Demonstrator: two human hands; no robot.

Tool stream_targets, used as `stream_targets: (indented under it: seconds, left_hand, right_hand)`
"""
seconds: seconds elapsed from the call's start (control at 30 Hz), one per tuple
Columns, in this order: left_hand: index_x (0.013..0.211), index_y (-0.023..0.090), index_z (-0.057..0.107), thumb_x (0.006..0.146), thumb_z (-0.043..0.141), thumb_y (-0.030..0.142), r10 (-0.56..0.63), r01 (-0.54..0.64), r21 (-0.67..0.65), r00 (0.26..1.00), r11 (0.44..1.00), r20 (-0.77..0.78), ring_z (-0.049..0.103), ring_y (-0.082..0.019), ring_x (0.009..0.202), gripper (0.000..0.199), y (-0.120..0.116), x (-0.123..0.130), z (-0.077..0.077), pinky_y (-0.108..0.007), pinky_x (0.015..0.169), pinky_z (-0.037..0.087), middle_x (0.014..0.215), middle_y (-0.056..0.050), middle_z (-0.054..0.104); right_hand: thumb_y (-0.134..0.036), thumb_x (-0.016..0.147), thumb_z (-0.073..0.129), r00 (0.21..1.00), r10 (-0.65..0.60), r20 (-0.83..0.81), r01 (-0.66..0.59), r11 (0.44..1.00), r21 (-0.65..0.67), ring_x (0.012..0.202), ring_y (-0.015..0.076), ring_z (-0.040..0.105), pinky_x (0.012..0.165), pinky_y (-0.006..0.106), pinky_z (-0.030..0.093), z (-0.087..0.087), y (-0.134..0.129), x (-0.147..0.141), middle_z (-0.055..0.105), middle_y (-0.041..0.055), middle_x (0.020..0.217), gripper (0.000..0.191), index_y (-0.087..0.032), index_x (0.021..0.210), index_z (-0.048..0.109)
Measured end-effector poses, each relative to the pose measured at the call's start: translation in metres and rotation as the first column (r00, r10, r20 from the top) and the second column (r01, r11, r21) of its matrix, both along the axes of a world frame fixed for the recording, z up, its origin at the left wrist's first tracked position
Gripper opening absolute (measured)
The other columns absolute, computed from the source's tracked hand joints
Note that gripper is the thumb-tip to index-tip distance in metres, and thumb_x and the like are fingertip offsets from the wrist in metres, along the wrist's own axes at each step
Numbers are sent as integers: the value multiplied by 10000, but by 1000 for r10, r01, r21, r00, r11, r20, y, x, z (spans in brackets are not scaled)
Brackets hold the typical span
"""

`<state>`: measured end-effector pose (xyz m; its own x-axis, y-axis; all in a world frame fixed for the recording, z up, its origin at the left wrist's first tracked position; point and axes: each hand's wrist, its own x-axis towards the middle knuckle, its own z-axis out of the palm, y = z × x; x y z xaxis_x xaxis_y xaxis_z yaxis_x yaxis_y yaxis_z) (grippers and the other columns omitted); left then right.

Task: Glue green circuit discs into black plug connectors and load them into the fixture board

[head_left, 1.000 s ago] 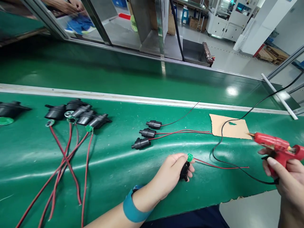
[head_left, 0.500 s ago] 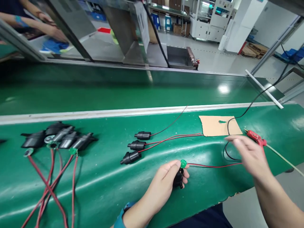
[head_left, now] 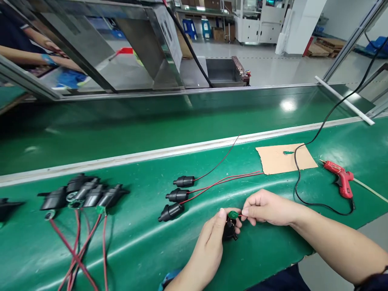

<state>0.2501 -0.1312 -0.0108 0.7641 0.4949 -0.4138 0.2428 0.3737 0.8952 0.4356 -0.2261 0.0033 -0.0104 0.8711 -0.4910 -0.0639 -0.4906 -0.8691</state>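
Observation:
My left hand (head_left: 214,242) is closed around a black plastic housing (head_left: 229,230) with a small green circuit board (head_left: 233,215) at its top. Close against it, my right hand (head_left: 266,208) pinches the thin red wire (head_left: 240,215) where it leaves the board. Most of that wire is hidden behind my right hand. To the left of my hands lie three black cylindrical parts (head_left: 177,196) with thin red wires trailing to the right. A red glue gun (head_left: 341,178) rests on its side to the right, with a pale glue stick in its back.
Several black housings (head_left: 87,194) with thick red wires (head_left: 75,250) are piled at left. A cardboard piece (head_left: 286,159) lies behind my right hand, crossed by a black cable (head_left: 298,173). A white rail (head_left: 182,148) edges the green mat. Beyond the frame, another person's arms (head_left: 39,56) show.
My right hand has come left from beside the glue gun to the circuit board and now pinches the wire. The left hand still holds the housing. The view has shifted slightly.

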Motion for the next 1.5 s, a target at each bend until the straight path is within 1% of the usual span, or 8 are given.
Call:
stream_targets:
  seconds: [0.17, 0.3, 0.57, 0.73, 0.9, 1.1, 1.27, 1.5]
  left_hand:
    - [1128, 179, 732, 940, 494, 631, 55, -54, 60, 998, 997, -15, 662, -285, 972, 545, -5, -8, -6, -385, 867, 543, 1039, -123, 748]
    - [1209, 214, 721, 947, 534, 534, 61, -56, 164, 998, 985, -27, 630, -309, 1120, 454, -7, -15, -8, -372, 933, 527, 1177, -119, 723]
    - [1260, 235, 659, 984, 515, 391, -43, 58, 414, 998, 908, -45, 662, -264, 1051, 348, -11, -10, -1, -348, 954, 484, 1152, -95, 720]
    - [1291, 254, 595, 998, 504, 320, -79, 80, 481, 997, 873, -21, 675, -240, 1033, 314, -14, -9, 1, -323, 924, 494, 1144, -76, 716]
    - [1317, 233, 531, 1017, 472, 276, -127, 129, 540, 991, 831, -42, 672, -220, 1042, 309, -15, -13, -6, -316, 932, 505, 1167, -89, 695]
    - [1314, 253, 440, 1029, 396, 183, -149, 98, 687, 989, 720, 15, 666, -169, 986, 297, -19, -11, -9, -278, 862, 528, 1099, -60, 673]
    - [1242, 266, 412, 1002, 364, 121, -154, 77, 700, 987, 710, 48, 640, -148, 904, 285, -23, -9, -6, -248, 800, 521, 1007, -31, 647]
    - [1230, 268, 390, 983, 376, 98, -106, 37, 687, 993, 726, 59, 625, -140, 868, 300, -27, -7, -10, -248, 787, 520, 974, -18, 611]
  right_hand:
    - [-180, 938, 571, 935, -71, 348, -18, 969, 245, 713, 125, 619, 686, 234, 463, 16, -9, -16, 708, 9, 790, 206, -173, 826, 745]
    - [-129, 965, 518, 740, -119, 662, -245, 869, 430, 673, 144, 570, 668, 264, 460, 16, -17, -24, 638, 16, 700, 260, -159, 795, 712]
    - [-104, 942, 512, 428, -281, 859, -403, 792, 460, 608, 152, 496, 608, 289, 414, 10, -21, -34, 554, 13, 635, 281, -160, 701, 646]
    - [-97, 890, 531, 309, -308, 900, -464, 777, 425, 584, 160, 452, 582, 306, 401, 11, -22, -40, 541, 21, 623, 258, -167, 660, 626]
    - [-90, 826, 578, 280, -307, 910, -491, 769, 410, 568, 162, 442, 567, 314, 385, 14, -21, -43, 542, 13, 600, 207, -172, 640, 617]
    - [-99, 785, 644, 292, -254, 922, -534, 757, 377, 574, 161, 454, 565, 319, 374, 23, -21, -41, 549, 11, 611, 159, -176, 649, 616]
    - [-149, 820, 659, 266, -139, 954, -611, 741, 278, 609, 171, 477, 602, 331, 395, 21, -24, -42, 557, 11, 651, 123, -182, 708, 621]
    - [-120, 788, 681, 250, -136, 959, -593, 761, 263, 652, 186, 503, 619, 337, 408, 27, -31, -40, 592, 29, 707, 51, -155, 801, 646]
